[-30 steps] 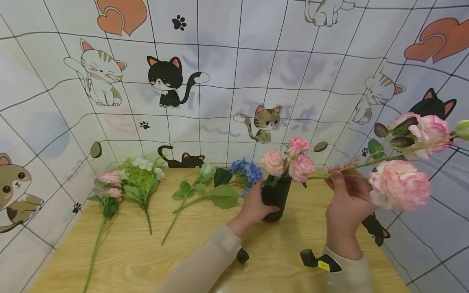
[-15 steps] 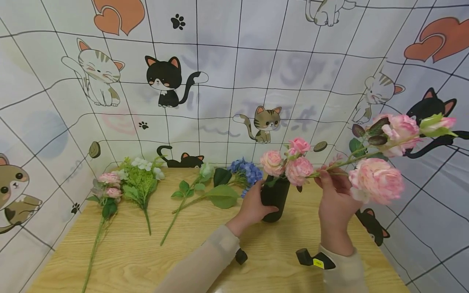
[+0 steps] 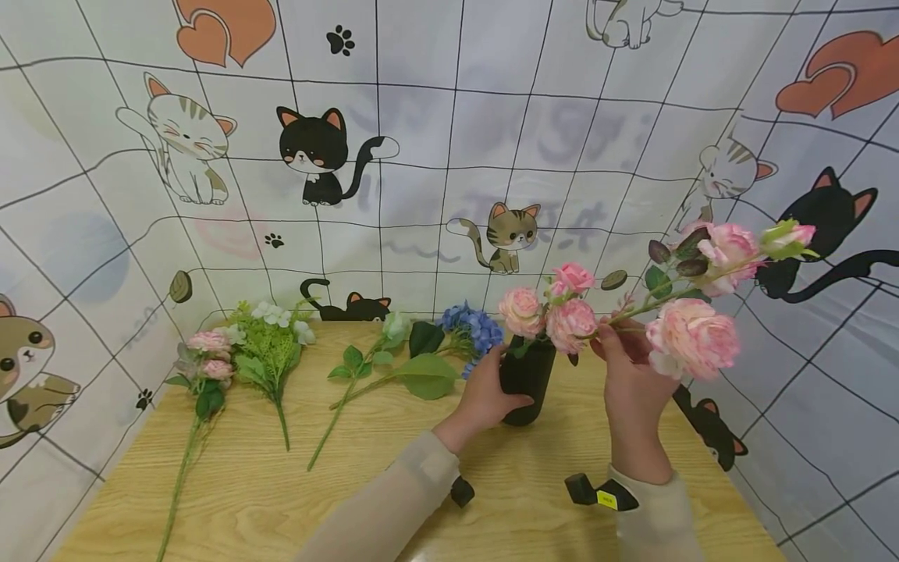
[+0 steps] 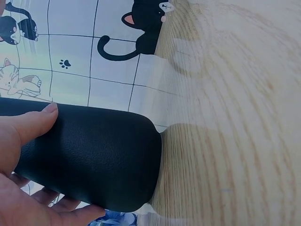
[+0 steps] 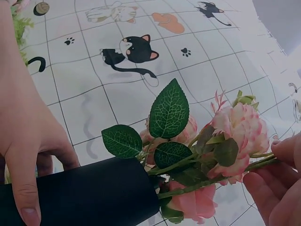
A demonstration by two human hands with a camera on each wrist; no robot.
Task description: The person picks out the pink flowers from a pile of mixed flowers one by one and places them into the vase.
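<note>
A black vase [image 3: 528,382] stands on the wooden table, slightly tilted in the head view. My left hand [image 3: 485,402] grips its side, thumb and fingers around it, as the left wrist view shows on the vase wall [image 4: 99,155]. Pink peonies [image 3: 572,324] rise from its mouth. To the right of the vase, my right hand [image 3: 635,398] pinches the green stem of a pink peony spray [image 3: 695,339], whose blooms lean up to the right. In the right wrist view, a stem [image 5: 188,189] runs into the vase mouth.
On the table [image 3: 281,515] at left lie a small pink flower stem [image 3: 184,468], a white-and-green bunch [image 3: 270,355], a pale green rose [image 3: 396,328] and a blue hydrangea [image 3: 472,328]. A cat-printed grid curtain [image 3: 421,156] encloses the back and sides.
My right hand has moved left toward the vase, bringing the peony spray with it, and the stem has slid further in among the blooms. My left hand stays on the vase.
</note>
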